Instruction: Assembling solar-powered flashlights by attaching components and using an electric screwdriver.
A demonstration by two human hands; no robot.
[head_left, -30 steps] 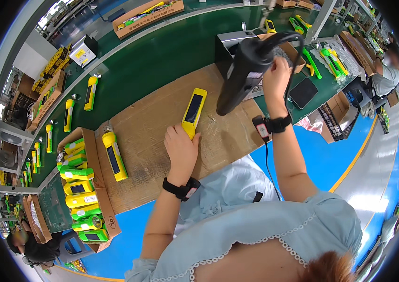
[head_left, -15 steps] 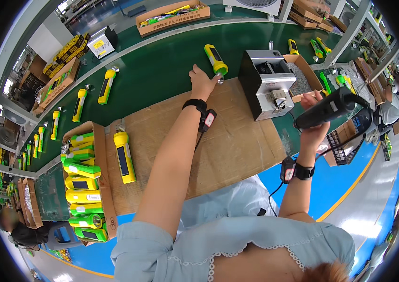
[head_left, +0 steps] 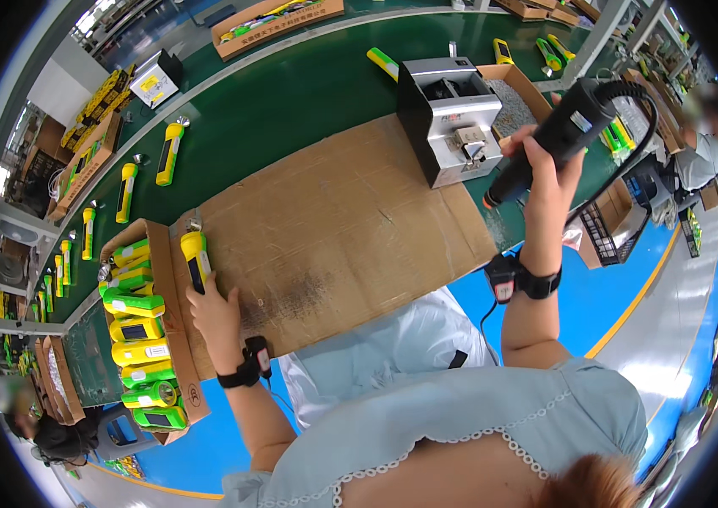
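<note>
We see the left hand resting on a yellow torch at the left edge of the cardboard sheet. The fingers curl loosely over the torch's near end; whether they have closed round it or only touch it we cannot tell. The torch lies flat, its long axis running away from us toward the belt, its dark panel facing up. It sits just ahead of the palm, so this hand is by far the nearer one; the wrist, with a black strap, is straight and the forearm comes up from the lower edge.

Just left of the torch an open box holds a row of green and yellow torches, packed side by side.

The right hand is well apart, raised above the sheet's right edge. It is wrapped fully round a black power driver, which tilts with its tip down and to the left and its cable looping off the upper end. The forearm stands nearly upright, wrist strapped as well.

Just left of the driver's tip a grey machine stands at the far right corner of the sheet. More torches lie spaced along the belt beyond the sheet's far edge.
</note>
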